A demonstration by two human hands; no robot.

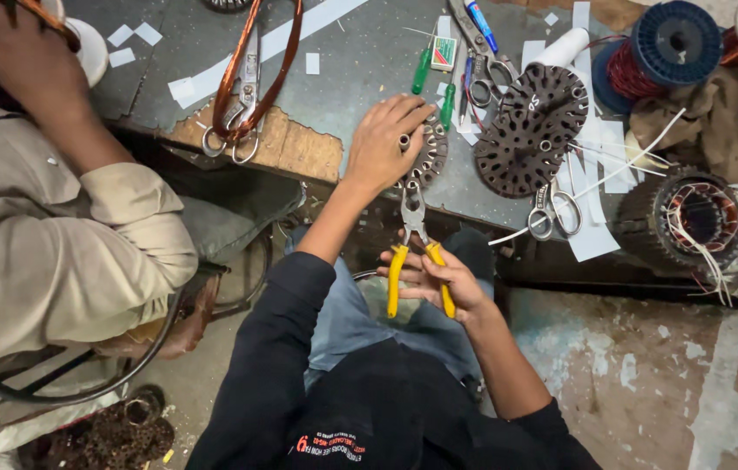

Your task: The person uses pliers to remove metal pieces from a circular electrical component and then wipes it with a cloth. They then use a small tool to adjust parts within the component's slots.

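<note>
My left hand (384, 139) grips a dark round slotted stator core (428, 155) at the near edge of the worn workbench (360, 61). My right hand (440, 280) holds pliers (414, 248) by their yellow handles, and the steel jaws point up at the core just under my left hand. Both my arms are in black sleeves, and my knees in jeans show below.
Two bigger slotted stator discs (527, 130) lie right of the core, with scissors (552, 209), green screwdrivers (422, 70), white paper strips and a blue spool of copper wire (656, 52). A wound stator (689, 218) sits far right. Another person in a beige shirt (47, 252) sits at my left near a copper coil (251, 70).
</note>
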